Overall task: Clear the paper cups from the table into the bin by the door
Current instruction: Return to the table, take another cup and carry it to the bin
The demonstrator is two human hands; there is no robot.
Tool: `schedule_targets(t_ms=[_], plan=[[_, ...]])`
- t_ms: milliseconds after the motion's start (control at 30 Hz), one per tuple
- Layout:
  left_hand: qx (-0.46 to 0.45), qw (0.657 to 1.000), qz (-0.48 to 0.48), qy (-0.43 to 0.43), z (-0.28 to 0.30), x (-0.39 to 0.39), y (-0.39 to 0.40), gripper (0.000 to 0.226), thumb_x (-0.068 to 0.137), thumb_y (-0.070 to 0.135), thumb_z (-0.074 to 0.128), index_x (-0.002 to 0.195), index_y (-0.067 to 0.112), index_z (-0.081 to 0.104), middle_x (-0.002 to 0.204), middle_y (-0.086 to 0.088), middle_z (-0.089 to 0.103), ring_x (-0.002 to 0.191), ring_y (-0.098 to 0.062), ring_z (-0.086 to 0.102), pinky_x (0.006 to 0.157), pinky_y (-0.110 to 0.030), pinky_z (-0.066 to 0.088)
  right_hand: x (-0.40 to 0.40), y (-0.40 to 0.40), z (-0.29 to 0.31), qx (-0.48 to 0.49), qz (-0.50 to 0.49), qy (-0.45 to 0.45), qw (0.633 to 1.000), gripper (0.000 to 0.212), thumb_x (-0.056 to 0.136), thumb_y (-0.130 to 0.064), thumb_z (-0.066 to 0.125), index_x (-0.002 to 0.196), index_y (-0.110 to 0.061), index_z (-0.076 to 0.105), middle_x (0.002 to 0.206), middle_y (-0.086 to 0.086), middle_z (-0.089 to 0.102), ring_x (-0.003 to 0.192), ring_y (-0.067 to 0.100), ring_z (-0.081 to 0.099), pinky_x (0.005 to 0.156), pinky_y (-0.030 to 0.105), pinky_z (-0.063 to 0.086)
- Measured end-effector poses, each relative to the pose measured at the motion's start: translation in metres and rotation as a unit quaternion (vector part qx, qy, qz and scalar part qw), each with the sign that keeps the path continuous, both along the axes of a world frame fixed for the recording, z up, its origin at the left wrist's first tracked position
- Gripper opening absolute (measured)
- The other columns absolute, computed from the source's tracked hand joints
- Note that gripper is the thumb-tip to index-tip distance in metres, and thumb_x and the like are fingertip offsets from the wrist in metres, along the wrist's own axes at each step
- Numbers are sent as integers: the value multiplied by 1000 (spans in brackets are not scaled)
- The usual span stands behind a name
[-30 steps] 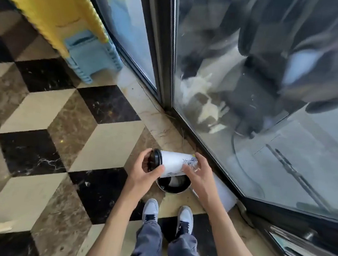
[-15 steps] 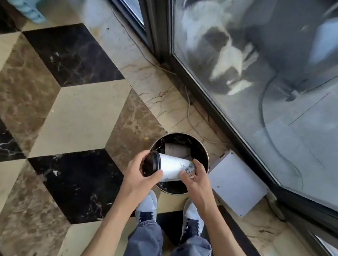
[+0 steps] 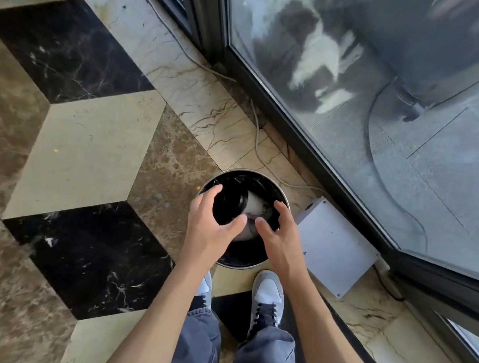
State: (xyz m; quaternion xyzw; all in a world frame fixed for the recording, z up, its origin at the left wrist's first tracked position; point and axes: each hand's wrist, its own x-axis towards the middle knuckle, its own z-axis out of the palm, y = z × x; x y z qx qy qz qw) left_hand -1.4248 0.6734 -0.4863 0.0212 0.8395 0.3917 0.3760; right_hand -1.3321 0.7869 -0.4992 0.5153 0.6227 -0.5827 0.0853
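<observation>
A round metal bin (image 3: 284,198) with a black liner stands on the marble floor by the glass door (image 3: 355,104). A white paper cup (image 3: 255,207) with a black lid is tipped down inside the bin's mouth, blurred, just under my hands. My left hand (image 3: 212,228) curves over the lid end with its fingers spread. Over the bin's right side, my right hand (image 3: 278,237) has its fingers apart and is clear of the cup. More white rubbish (image 3: 244,231) shows in the bin below my thumbs.
A flat white box (image 3: 334,247) lies on the floor right of the bin, against the dark door frame (image 3: 308,146). A thin cable (image 3: 256,142) runs along the threshold behind the bin. My two shoes (image 3: 267,293) stand just in front of the bin.
The view has dropped closer to the bin. Both hands held the cup level above the bin; now the fingers have spread and the cup has tipped down into the bin's mouth.
</observation>
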Motion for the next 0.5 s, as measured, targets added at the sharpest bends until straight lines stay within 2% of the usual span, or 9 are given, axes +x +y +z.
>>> schedule_targets(t_ms=[100,167,233,333,400,500], plan=[[12,1000,11,13,28,-7,-4,70,80,40,72,142,39,39,140,9,37,124,-5,39,96,-26,32,-5,4,30,21,6,21,1000,63,90,-37,60,147,-25,37,147,-9,45,132,8,41,110,35,39],[21,999,18,21,56,-12,-6,70,80,42,71,142,40,39,141,10,37,122,-2,36,96,-27,32,-13,7,61,39,11,41,998,58,90,-36,60,144,-26,40,131,-20,49,122,2,41,101,28,37],[31,999,15,37,90,-20,-9,70,80,44,70,142,42,38,145,9,36,121,-1,33,95,-29,32,-22,11,99,49,20,62,997,57,90,-36,60,143,-28,41,125,-27,49,121,2,43,100,28,38],[62,996,17,68,158,-33,-8,69,81,45,70,141,45,38,150,7,35,122,-1,32,93,-30,33,-38,18,171,82,41,92,992,63,91,-37,62,148,-23,37,151,-8,42,139,11,38,116,40,34],[79,992,23,94,212,-48,-4,67,81,45,71,140,44,39,150,4,35,121,-3,33,91,-29,34,-54,23,227,109,45,117,986,65,92,-35,63,149,-21,36,155,-2,40,143,14,36,118,42,31],[122,980,32,155,307,-67,-6,67,82,45,71,141,42,40,146,5,36,122,-3,34,91,-28,35,-73,23,320,146,53,166,974,65,92,-33,64,149,-20,36,153,-2,42,141,13,37,117,43,33]])
